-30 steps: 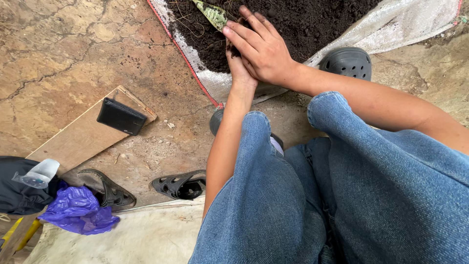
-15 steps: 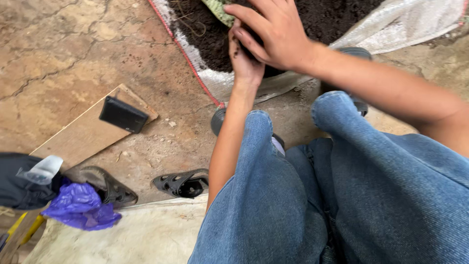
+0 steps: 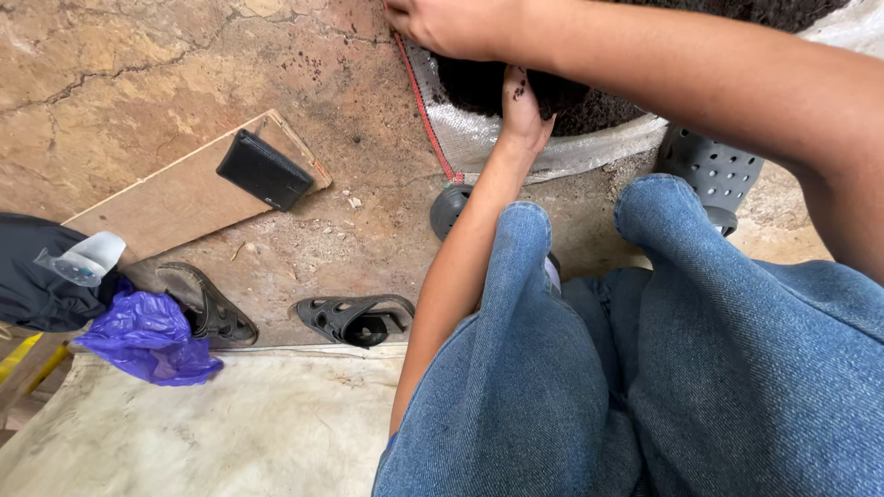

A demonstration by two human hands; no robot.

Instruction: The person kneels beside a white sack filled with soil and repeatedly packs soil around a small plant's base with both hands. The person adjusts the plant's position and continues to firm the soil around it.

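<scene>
While both hands are working at the soil point(image 3: 571, 101), the person is crouching over the woven sheet point(image 3: 479, 138) it is heaped on.

The left hand point(image 3: 523, 109) is pressing up against the edge of the dark heap, palm flecked with crumbs, its fingers buried or hidden, so I cannot tell whether it is cupped or flat. The right hand point(image 3: 451, 23) is reaching across at the top edge, curled and cut off by the frame; nothing it may be holding is showing. By my judgement the soil is handling loose, moist and crumbly, fairly heavy in bulk, best scooped from beneath with cupped palms rather than pinched. Most of the heap is lying out of frame. Nearby, a black wallet point(image 3: 265, 169) is resting on a board point(image 3: 175, 198), with sandals point(image 3: 354, 319) and a purple bag point(image 3: 147, 336) beside it.
</scene>
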